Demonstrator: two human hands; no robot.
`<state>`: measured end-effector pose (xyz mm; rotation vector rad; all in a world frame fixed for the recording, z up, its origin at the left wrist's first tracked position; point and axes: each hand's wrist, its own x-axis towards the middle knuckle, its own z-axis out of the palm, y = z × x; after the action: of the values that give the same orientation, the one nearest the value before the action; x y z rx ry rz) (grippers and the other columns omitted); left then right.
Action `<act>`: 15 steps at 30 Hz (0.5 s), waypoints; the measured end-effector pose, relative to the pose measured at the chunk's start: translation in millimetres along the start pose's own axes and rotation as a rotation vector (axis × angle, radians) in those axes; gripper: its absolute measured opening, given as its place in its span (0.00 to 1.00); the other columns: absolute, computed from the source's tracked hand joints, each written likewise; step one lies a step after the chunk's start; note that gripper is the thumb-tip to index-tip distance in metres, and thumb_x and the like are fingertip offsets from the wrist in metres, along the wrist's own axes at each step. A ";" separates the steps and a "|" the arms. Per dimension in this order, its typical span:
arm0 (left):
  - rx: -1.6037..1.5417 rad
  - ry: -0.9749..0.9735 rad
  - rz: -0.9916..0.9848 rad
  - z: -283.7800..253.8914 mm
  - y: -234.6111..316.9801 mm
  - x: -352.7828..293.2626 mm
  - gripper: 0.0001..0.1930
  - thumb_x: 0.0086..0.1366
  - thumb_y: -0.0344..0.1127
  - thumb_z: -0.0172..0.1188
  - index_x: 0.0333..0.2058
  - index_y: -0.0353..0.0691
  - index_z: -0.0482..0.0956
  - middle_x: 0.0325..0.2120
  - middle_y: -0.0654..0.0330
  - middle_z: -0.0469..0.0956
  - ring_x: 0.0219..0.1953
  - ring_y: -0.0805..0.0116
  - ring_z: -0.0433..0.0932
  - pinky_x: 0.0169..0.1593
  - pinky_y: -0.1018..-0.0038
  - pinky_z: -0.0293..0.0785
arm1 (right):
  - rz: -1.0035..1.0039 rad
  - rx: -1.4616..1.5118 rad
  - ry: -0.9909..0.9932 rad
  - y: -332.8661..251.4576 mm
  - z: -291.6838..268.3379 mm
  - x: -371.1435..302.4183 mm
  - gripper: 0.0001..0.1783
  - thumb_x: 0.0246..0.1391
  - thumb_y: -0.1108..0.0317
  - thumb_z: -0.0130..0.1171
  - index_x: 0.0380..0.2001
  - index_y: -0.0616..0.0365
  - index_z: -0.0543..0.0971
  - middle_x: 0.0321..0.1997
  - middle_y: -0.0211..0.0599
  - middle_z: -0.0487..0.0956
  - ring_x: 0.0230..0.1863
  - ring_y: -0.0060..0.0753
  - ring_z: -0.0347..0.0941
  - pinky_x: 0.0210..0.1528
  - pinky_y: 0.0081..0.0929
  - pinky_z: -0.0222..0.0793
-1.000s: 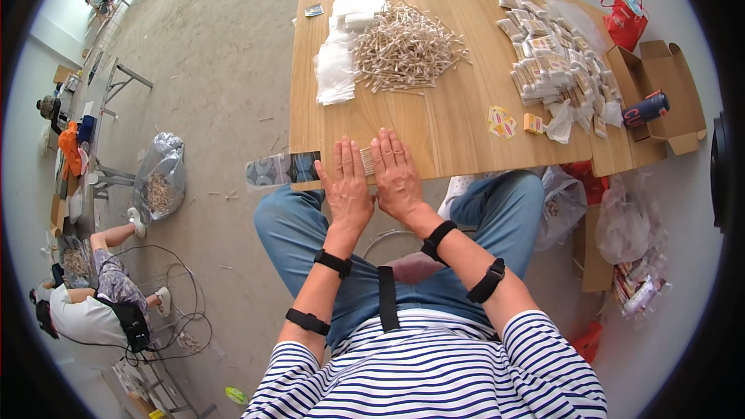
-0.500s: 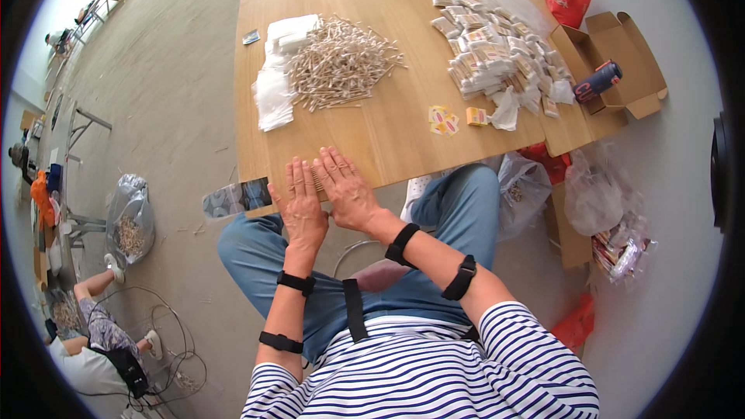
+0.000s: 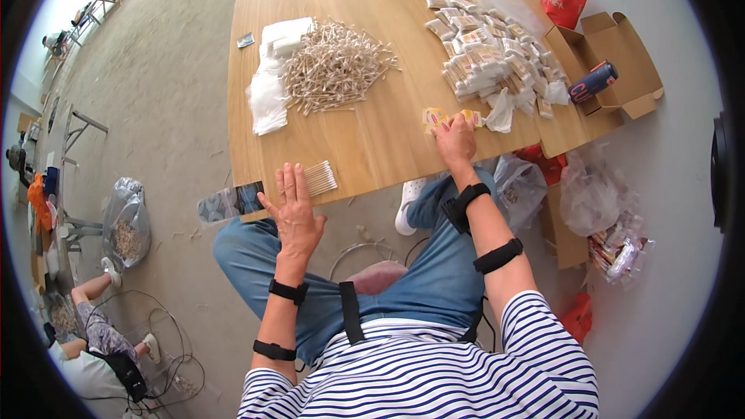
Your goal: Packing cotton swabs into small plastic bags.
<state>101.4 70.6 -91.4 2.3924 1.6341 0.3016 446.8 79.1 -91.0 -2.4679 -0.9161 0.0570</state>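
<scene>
My left hand [image 3: 293, 206] lies flat at the table's near edge, fingers stretched out. Its fingertips rest over the left end of a neat row of cotton swabs [image 3: 321, 178]. Farther right, my right hand [image 3: 456, 142] has its fingers bunched down on small yellow-and-white paper cards [image 3: 432, 118], pinching at one; the fingertips partly hide the cards. A large loose pile of cotton swabs [image 3: 337, 66] spreads at the far left of the table, beside stacked clear plastic bags [image 3: 268, 101].
Many filled swab packets [image 3: 489, 54] are heaped at the right. Beyond them stand an open cardboard box [image 3: 640, 70], a dark can [image 3: 594, 82] and a red bag [image 3: 563, 1]. Plastic bags [image 3: 594, 198] hang below the table's right side. Another person [image 3: 97, 341] sits at lower left.
My right hand has left the swab row and moved right to the yellow cards. The left hand stays by the swabs, which now show more fully.
</scene>
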 end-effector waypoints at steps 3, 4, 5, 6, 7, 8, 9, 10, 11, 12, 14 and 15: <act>-0.019 0.001 -0.015 -9.8 3.6 -7.0 0.59 0.42 0.34 0.74 0.73 0.40 0.49 0.74 0.50 0.49 0.77 0.51 0.44 0.71 0.34 0.29 | 0.079 0.073 -0.067 0.8 0.1 5.2 0.22 0.38 0.59 0.77 0.31 0.59 0.78 0.46 0.53 0.79 0.50 0.54 0.76 0.52 0.46 0.74; -0.021 0.002 -0.023 -12.8 4.4 -10.3 0.59 0.43 0.34 0.75 0.73 0.41 0.50 0.74 0.50 0.49 0.77 0.51 0.44 0.71 0.34 0.31 | 0.077 0.074 -0.071 1.3 0.6 6.0 0.22 0.38 0.59 0.77 0.31 0.59 0.78 0.46 0.53 0.79 0.50 0.54 0.76 0.52 0.46 0.74; -0.021 0.001 -0.024 -15.7 5.8 -13.3 0.59 0.43 0.34 0.75 0.73 0.41 0.50 0.74 0.50 0.49 0.77 0.51 0.44 0.71 0.34 0.31 | 0.040 0.025 -0.066 6.2 3.0 7.6 0.22 0.39 0.59 0.77 0.33 0.57 0.78 0.46 0.51 0.78 0.48 0.53 0.78 0.50 0.46 0.76; -0.033 0.011 -0.022 -18.4 7.2 -16.5 0.58 0.44 0.35 0.75 0.73 0.41 0.51 0.73 0.49 0.50 0.77 0.51 0.45 0.71 0.34 0.31 | 0.003 -0.024 -0.061 11.2 5.2 9.0 0.22 0.39 0.59 0.77 0.35 0.56 0.79 0.45 0.49 0.78 0.45 0.51 0.79 0.47 0.45 0.77; -0.047 0.021 -0.018 -21.2 9.1 -19.0 0.57 0.45 0.35 0.76 0.72 0.41 0.52 0.73 0.49 0.51 0.76 0.51 0.45 0.71 0.33 0.32 | 0.003 -0.025 -0.062 16.1 7.2 10.5 0.22 0.39 0.59 0.77 0.35 0.56 0.79 0.45 0.49 0.78 0.45 0.51 0.79 0.47 0.45 0.77; -0.046 0.019 -0.026 -24.7 10.4 -22.5 0.57 0.45 0.35 0.76 0.72 0.41 0.52 0.73 0.49 0.51 0.76 0.51 0.45 0.71 0.33 0.32 | -0.006 0.005 -0.065 17.0 8.3 10.0 0.21 0.39 0.61 0.77 0.34 0.56 0.78 0.42 0.47 0.79 0.44 0.51 0.80 0.46 0.44 0.78; -0.075 0.052 -0.018 -28.3 12.4 -25.5 0.53 0.46 0.35 0.76 0.71 0.40 0.56 0.71 0.48 0.56 0.75 0.50 0.49 0.71 0.36 0.35 | -0.014 0.035 -0.068 18.5 8.8 9.3 0.20 0.39 0.63 0.77 0.33 0.57 0.78 0.38 0.46 0.80 0.42 0.50 0.80 0.45 0.42 0.78; -0.104 0.085 -0.008 -31.6 14.8 -28.0 0.50 0.47 0.35 0.76 0.69 0.39 0.60 0.69 0.47 0.60 0.73 0.49 0.53 0.72 0.39 0.39 | -0.017 0.033 -0.074 21.4 8.0 8.7 0.20 0.39 0.63 0.77 0.33 0.57 0.78 0.38 0.46 0.80 0.42 0.50 0.80 0.45 0.42 0.78; -0.103 0.082 -0.021 -35.0 15.8 -31.0 0.50 0.47 0.35 0.76 0.69 0.39 0.60 0.69 0.47 0.60 0.73 0.49 0.53 0.72 0.39 0.39 | -0.021 0.150 -0.072 19.9 5.1 4.7 0.20 0.39 0.66 0.76 0.35 0.57 0.78 0.34 0.43 0.80 0.39 0.46 0.80 0.43 0.40 0.78; -0.274 0.123 0.013 -38.3 17.7 -31.6 0.46 0.48 0.33 0.75 0.66 0.37 0.64 0.64 0.48 0.67 0.68 0.51 0.63 0.70 0.46 0.49 | -0.023 0.268 -0.070 18.6 2.5 -0.1 0.21 0.38 0.68 0.76 0.37 0.58 0.77 0.31 0.40 0.80 0.36 0.42 0.81 0.41 0.37 0.78; -0.440 0.164 0.032 -42.5 22.8 -32.6 0.41 0.50 0.31 0.75 0.63 0.35 0.68 0.58 0.48 0.74 0.62 0.53 0.72 0.68 0.53 0.60 | -0.086 0.469 -0.169 9.2 1.4 -22.5 0.23 0.39 0.71 0.75 0.40 0.58 0.76 0.30 0.36 0.79 0.33 0.36 0.79 0.38 0.33 0.77; -0.697 0.080 -0.043 -41.9 26.7 -31.8 0.35 0.52 0.30 0.74 0.59 0.33 0.70 0.53 0.50 0.78 0.56 0.57 0.76 0.63 0.60 0.67 | -0.145 0.672 -0.256 1.1 0.4 -37.8 0.24 0.40 0.74 0.74 0.43 0.59 0.76 0.30 0.32 0.79 0.30 0.30 0.77 0.36 0.29 0.76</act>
<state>101.4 34.4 -44.7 1.8283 1.3104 0.8139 418.1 55.1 -96.8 -1.7901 -0.9784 0.5488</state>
